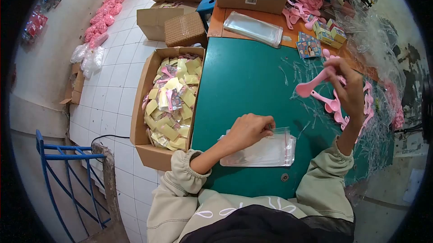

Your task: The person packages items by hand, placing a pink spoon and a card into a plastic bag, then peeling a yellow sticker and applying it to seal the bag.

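Observation:
My right hand (346,83) is raised over the right part of the green table (243,80), its fingers closed on a pink spoon (311,85) whose bowl points left. Below it lie several loose pink spoons (333,104). My left hand (253,130) rests over a stack of clear plastic bags (257,153) near the table's front edge. Its thumb and fingers pinch the top edge of a clear bag (282,132).
Left of the table stands a cardboard box (139,121) of filled packets. At the back are a bag stack (253,28), printed cards (309,48) and small yellow boxes (329,34). Crumpled plastic film (379,49) spreads along the right side.

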Demonstrator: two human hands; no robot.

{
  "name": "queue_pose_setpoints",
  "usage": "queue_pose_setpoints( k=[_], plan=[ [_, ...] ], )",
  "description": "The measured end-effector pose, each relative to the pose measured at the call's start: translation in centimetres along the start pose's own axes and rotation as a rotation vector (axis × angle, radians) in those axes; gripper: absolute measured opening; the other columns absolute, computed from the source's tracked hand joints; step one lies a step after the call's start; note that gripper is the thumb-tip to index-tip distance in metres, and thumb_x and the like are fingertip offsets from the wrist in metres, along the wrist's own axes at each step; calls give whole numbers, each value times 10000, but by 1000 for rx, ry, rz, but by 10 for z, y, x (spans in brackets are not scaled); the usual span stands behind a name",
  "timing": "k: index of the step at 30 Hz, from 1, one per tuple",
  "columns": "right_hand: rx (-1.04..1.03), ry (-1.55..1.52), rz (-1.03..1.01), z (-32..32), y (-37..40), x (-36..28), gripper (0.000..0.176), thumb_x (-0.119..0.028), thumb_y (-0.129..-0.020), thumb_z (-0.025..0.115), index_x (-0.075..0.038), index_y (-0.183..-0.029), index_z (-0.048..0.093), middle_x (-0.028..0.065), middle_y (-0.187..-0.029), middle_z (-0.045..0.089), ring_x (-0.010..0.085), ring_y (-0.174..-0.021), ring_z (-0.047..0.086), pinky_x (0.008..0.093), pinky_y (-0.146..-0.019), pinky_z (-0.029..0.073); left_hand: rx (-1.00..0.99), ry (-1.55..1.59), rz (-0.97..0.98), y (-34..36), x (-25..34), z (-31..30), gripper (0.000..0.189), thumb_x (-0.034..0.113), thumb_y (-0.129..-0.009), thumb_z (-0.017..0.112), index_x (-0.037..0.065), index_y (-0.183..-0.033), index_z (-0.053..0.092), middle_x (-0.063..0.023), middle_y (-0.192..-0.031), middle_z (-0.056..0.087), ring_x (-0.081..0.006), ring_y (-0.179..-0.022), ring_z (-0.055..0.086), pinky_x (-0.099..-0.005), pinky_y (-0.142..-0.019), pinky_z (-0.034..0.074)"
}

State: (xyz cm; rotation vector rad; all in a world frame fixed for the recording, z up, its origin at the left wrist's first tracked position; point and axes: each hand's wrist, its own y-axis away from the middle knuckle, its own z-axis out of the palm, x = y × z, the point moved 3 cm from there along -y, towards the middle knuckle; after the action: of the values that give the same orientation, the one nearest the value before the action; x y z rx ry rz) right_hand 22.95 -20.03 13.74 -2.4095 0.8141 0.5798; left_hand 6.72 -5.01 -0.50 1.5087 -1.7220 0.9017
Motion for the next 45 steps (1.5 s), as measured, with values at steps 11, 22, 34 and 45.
queue_pose_setpoints(
  k=[11, 22, 34, 45],
  plan=[
    [-737, -84, -37, 68, 11, -12, 102, -48, -781, 627, 2, -815, 545, 125, -677, 641, 223, -614, 653, 309, -535, 482, 41, 177, -54, 1, -10, -16, 153, 120, -832, 625, 13, -881, 527, -123, -838, 672, -196, -751, 668, -293, -652, 509],
    [-379, -187, 98, 47, 0, 2, 133, -56, -821, 598, 9, -891, 506, 117, -678, 627, 171, -609, 644, 273, -545, 476, 139, 906, -209, 0, -22, -38, 287, 82, -890, 559, 16, -1094, 368, -182, -929, 655, -183, -876, 643, -278, -759, 523],
    [-29, -494, 39, 60, 0, -20, 159, -59, -837, 616, -4, -940, 508, 76, -738, 625, 105, -646, 613, 227, -595, 480, 262, 900, -221, 0, -23, -45, 534, 128, -868, 608, 19, -1304, 319, -156, -972, 651, -165, -873, 626, -276, -744, 504],
    [-75, -471, -47, 80, 11, -41, 150, -112, -829, 635, -1, -881, 549, 82, -767, 630, 140, -686, 622, 254, -628, 491, 235, 642, -168, 1, -9, -43, 271, 211, -932, 508, -18, -985, 643, -65, -845, 657, -76, -710, 566, -210, -643, 464]
  ],
)
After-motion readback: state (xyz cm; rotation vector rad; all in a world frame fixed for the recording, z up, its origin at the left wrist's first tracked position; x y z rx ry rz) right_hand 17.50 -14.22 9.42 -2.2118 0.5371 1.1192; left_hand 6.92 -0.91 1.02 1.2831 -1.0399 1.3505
